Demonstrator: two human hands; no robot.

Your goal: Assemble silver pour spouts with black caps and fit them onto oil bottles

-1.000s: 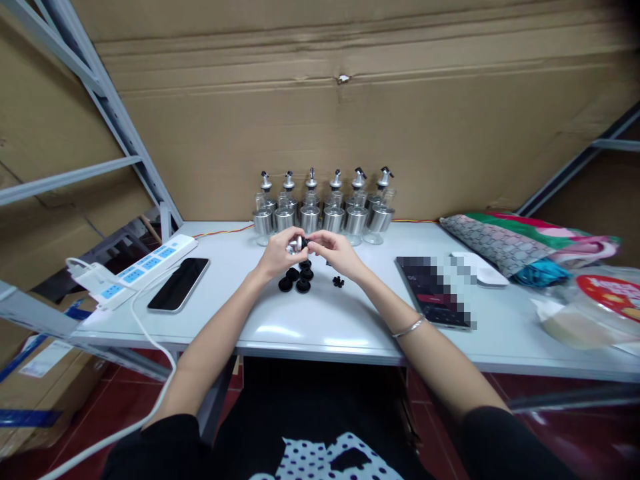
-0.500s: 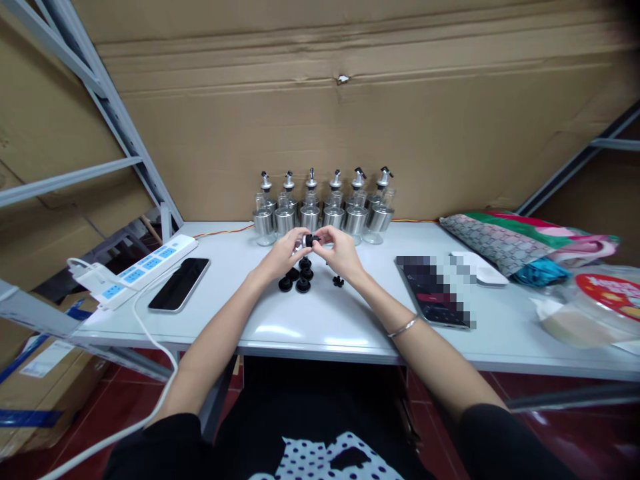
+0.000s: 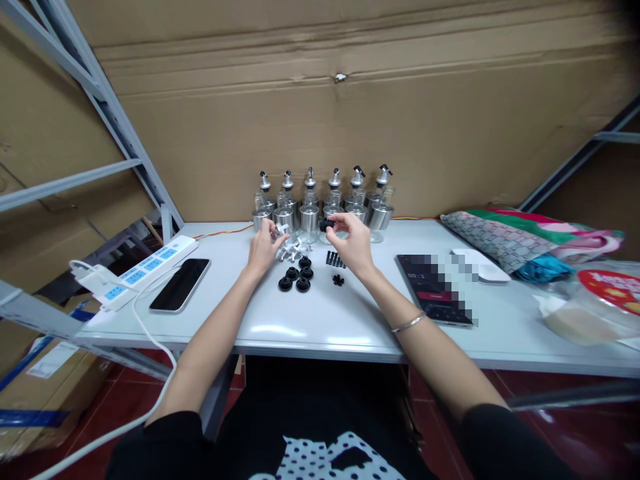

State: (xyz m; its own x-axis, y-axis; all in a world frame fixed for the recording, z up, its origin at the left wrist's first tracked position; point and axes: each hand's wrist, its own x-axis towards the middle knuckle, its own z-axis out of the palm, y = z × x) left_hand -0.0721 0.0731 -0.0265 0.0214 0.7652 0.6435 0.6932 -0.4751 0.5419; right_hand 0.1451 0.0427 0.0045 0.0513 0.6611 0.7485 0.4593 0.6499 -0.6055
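My left hand is closed, pinching a shiny silver pourer spout just above the table. Below it lies a loose pile of silver pourer spouts. My right hand pinches a black ribbed stopper between thumb and fingers, raised in front of the bottles. Several black stoppers stand grouped on the table between my forearms. Beneath my right hand are a row of small black pieces and a little cluster of black parts.
Glass-and-steel bottles stand in two rows at the back, the rear ones topped with pourers. On the left lie a phone and a power strip with a cable. To the right are another phone, a patterned bag and a tub.
My hands were together around a silver and black part; now they are apart. The left has moved left and the right has moved right and slightly up, uncovering the silver spouts.
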